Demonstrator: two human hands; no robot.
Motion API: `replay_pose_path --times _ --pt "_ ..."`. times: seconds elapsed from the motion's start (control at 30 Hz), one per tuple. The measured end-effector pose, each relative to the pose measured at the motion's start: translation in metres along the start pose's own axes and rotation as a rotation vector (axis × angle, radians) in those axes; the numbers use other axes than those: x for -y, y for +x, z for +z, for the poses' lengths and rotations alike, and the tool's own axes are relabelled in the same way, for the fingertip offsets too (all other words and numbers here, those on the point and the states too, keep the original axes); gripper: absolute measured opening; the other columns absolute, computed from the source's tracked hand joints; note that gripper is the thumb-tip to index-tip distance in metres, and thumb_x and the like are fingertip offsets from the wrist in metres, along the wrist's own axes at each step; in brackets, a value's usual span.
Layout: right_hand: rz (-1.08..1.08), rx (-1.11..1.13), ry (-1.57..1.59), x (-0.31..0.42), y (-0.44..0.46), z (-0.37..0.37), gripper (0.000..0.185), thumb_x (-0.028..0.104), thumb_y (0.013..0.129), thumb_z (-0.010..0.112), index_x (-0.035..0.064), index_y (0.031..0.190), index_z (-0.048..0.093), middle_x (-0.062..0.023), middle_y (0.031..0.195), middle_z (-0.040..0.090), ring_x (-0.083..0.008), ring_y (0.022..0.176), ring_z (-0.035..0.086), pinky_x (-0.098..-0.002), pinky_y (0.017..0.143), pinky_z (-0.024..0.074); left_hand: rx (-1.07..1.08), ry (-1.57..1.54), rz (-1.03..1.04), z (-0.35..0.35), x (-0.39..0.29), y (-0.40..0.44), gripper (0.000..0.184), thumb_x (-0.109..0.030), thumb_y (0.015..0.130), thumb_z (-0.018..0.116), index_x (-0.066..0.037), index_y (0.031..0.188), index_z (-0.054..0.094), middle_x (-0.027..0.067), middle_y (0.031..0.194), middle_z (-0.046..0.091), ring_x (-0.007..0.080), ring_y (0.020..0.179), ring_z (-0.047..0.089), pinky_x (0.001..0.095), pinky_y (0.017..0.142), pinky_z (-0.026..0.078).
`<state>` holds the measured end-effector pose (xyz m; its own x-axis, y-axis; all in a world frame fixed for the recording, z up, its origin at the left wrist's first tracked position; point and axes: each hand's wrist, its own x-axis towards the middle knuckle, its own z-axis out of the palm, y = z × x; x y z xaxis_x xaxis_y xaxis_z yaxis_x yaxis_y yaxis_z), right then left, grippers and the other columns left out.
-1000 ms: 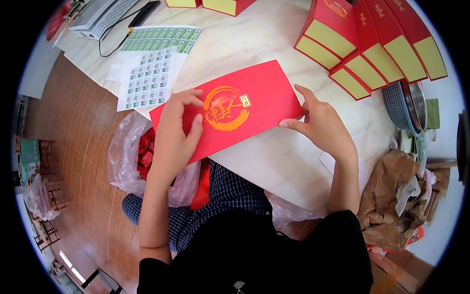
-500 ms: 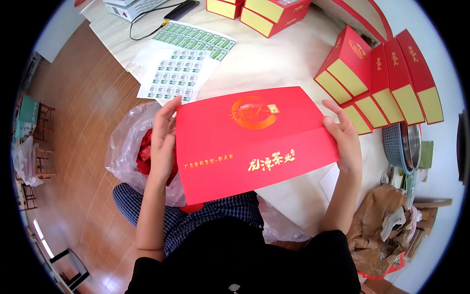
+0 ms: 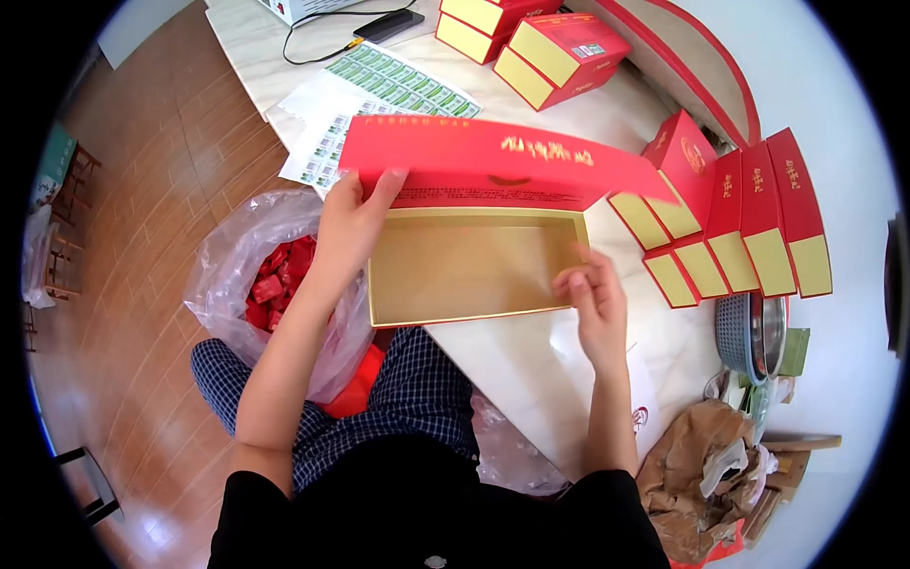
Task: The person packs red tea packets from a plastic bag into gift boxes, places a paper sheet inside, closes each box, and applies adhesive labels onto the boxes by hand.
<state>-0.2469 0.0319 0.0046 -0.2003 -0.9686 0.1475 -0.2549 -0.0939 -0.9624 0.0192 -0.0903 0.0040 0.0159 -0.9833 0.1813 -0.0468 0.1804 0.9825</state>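
A red gift box with its lid (image 3: 474, 161) raised shows a gold, empty inside (image 3: 474, 266) at the centre of the view. My left hand (image 3: 355, 223) grips the lid's lower left corner, thumb on the red face. At the box's right wall is my right hand (image 3: 592, 299), its fingers curled around the rim and slightly blurred. Left of the box, a clear plastic bag (image 3: 218, 275) holds small red packets (image 3: 280, 280). Sheets of green and white labels (image 3: 403, 81) lie behind the lid.
Several red and yellow boxes (image 3: 749, 223) stand at the right, more (image 3: 564, 57) at the back. A black phone (image 3: 389, 26) with a cable lies at the back left. A grey basket (image 3: 735, 332) and crumpled brown paper (image 3: 687, 474) are at the right edge.
The box's red cover has swung up and back, and the gold inside now shows. My left hand has moved to the lid's corner, my right hand to the box's right wall.
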Motion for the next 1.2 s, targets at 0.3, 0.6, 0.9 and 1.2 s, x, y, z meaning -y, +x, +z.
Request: replay_pose_path --times 0.3,0.6,0.9,1.2 --pt "0.024 0.094 -0.339 0.007 -0.004 0.014 0.02 0.005 0.094 0.054 0.0025 0.111 0.063 -0.0053 0.069 0.06 -0.0105 0.063 0.059 -0.0243 0.059 0.0477 0.042 -0.154 -0.294 0.007 0.018 0.031 0.055 -0.048 0.093 0.057 0.006 0.105 0.065 0.0111 0.092 0.069 0.0142 0.083 0.064 0.0272 0.076 0.049" --pt "-0.248 -0.471 0.066 0.018 0.001 -0.014 0.013 0.001 0.095 0.046 0.0002 0.103 0.057 -0.0032 0.077 0.055 -0.0075 0.062 0.048 -0.0215 0.054 0.0392 0.576 -0.141 0.146 -0.028 -0.004 0.005 0.021 -0.007 0.082 0.07 -0.005 0.103 0.07 0.0096 0.125 0.059 0.0169 0.102 0.06 0.0305 0.09 0.048" --pt "-0.374 -0.341 -0.536 0.061 -0.006 -0.024 0.013 0.0 0.086 0.061 0.002 0.098 0.062 -0.0099 0.096 0.06 -0.021 0.091 0.057 -0.0314 0.084 0.0442 0.553 0.046 0.174 -0.03 0.006 -0.05 0.014 -0.009 0.064 0.078 -0.016 0.075 0.075 0.008 0.134 0.054 0.027 0.126 0.043 0.0381 0.107 0.033" --pt "-0.299 0.152 -0.631 0.035 0.007 0.035 0.015 -0.003 0.077 0.066 0.0041 0.09 0.065 -0.0082 0.085 0.057 -0.0263 0.08 0.052 -0.036 0.072 0.0433 0.521 0.043 0.11 -0.031 0.012 -0.051 0.014 -0.008 0.06 0.08 -0.018 0.069 0.074 0.0091 0.132 0.054 0.0241 0.122 0.047 0.0365 0.102 0.038"
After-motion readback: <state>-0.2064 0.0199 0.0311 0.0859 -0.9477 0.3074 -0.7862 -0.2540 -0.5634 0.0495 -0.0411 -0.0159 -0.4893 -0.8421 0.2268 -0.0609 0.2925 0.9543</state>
